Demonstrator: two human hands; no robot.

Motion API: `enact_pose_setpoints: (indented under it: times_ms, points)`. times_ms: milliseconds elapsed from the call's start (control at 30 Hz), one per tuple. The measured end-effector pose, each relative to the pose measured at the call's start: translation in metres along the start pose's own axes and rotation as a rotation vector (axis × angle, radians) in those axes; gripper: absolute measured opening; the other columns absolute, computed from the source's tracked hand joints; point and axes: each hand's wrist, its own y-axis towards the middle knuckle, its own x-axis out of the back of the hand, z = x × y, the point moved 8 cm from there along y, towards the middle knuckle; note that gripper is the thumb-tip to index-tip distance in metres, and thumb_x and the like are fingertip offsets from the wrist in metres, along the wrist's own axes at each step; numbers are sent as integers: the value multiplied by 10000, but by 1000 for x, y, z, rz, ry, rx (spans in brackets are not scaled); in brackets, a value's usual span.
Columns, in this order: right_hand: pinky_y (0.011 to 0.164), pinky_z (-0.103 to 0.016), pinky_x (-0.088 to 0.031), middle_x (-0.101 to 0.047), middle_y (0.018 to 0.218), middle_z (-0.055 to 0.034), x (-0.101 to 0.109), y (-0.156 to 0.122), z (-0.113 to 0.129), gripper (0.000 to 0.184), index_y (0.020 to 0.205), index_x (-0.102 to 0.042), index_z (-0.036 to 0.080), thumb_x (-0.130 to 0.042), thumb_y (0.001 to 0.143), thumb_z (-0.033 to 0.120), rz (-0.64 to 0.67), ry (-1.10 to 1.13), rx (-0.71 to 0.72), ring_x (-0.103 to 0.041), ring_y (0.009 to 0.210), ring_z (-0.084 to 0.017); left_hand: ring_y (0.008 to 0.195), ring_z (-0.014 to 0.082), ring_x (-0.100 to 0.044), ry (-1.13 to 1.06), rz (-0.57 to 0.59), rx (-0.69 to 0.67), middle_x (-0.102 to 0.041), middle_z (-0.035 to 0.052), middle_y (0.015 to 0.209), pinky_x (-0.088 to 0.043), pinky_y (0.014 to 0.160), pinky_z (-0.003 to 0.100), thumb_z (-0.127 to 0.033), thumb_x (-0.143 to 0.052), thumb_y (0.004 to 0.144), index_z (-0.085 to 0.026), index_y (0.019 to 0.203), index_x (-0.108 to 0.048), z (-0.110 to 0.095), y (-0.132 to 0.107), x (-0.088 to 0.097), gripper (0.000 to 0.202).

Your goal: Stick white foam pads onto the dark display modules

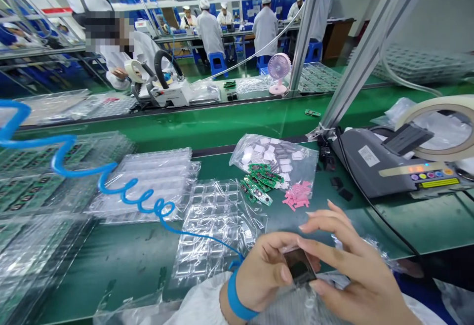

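"At the near edge of the tabletop (129,248), what is being held?"

"A dark square piece (298,267) is pinched between thumb and fingers by the left grip (259,265), and its right side is grasped by the right grip (355,261)."

"And toward the far edge?"

"A clear bag (242,148) of pale pieces is overlapped by green circuit boards (261,184), with pink strips (298,195) heaped just beside them."

"What is set nearer the side edges?"

"Leftward, a clear tray (211,221) is laid flat; rightward, a gray tape dispenser (361,169) is placed, small black pieces (345,194) scattered beside it."
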Motion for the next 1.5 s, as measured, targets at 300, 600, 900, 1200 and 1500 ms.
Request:
enact_pose_setpoints:
  times_ms: [300, 600, 900, 1200, 1500]
  points:
    - [891, -435, -383, -506, 1260, -169, -8, -8, -14, 565, 1280, -385, 78, -297, 903, 489, 236, -461, 12, -442, 1153, -290, 842, 152, -624, -177, -68, -17, -706, 22, 868, -428, 867, 335, -359, -725, 651, -211, 959, -665, 7, -7, 19, 346]
    - [610, -319, -388, -636, 801, -54, -66, -30, -125, 39, 828, -597, 174, -599, 789, 169, 482, -586, -578, -601, 755, -237, 798, 147, -609, -217, -37, 33, -695, 40, 819, -448, 845, 354, -375, -691, 688, -175, 987, -653, 13, -11, 25, 361]
    - [624, -333, -357, -609, 843, -105, -103, -23, -121, 148, 823, -570, 148, -432, 870, 122, 469, -531, -598, -570, 774, -243, 738, 139, -603, -111, -88, 25, -684, 41, 750, -436, 789, 310, -399, -724, 639, -166, 947, -676, 6, -14, 27, 389]
    - [696, -276, -396, -545, 764, -13, -30, 4, -43, 207, 746, -548, 211, -411, 901, 210, 253, -61, -323, -499, 786, -151, 671, 117, -552, 66, -223, 84, -644, 46, 688, -393, 703, 240, -465, -697, 644, -106, 903, -692, 8, -12, 34, 443]
    - [939, -504, -235, -551, 687, 1, -10, 16, -12, 234, 701, -594, 201, -427, 847, 128, -29, -114, -191, -446, 748, -166, 666, 119, -475, 207, -196, 115, -578, 34, 680, -356, 660, 234, -500, -688, 631, -113, 811, -690, 9, -3, 24, 427]
